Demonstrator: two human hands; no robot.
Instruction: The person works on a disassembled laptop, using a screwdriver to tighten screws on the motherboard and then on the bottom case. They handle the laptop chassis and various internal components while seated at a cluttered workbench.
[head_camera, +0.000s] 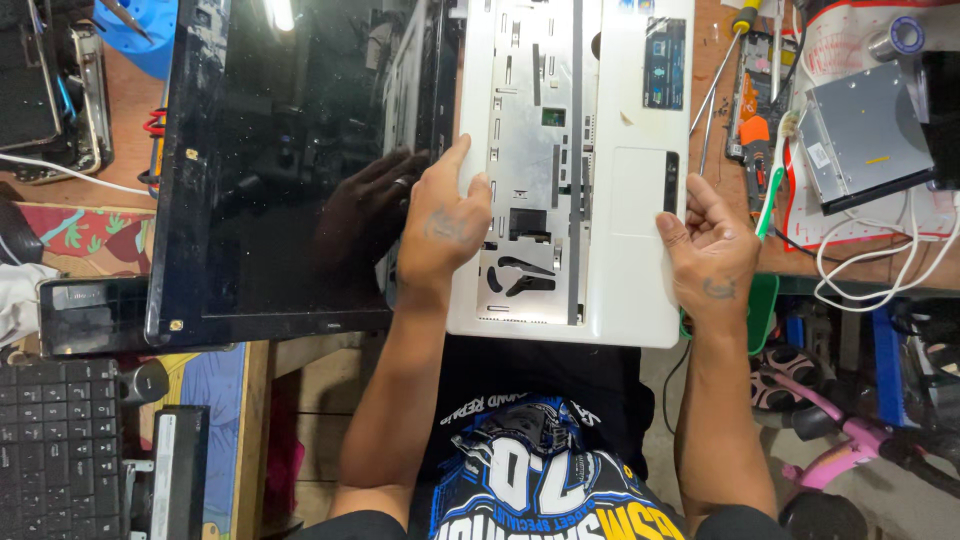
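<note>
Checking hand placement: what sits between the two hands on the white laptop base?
Head view: between left hand and right hand lies the white laptop base's bare metal keyboard tray and touchpad.

An electronics repair workshop: opened laptop (570, 170), loose optical drive (865, 135), screwdriver (725, 60), spare keyboard (55, 445), cluttered bench (120, 110).

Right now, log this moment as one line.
left hand: gripping laptop base at hinge edge | right hand: gripping front edge | screen: open, dark | keyboard: removed
</note>
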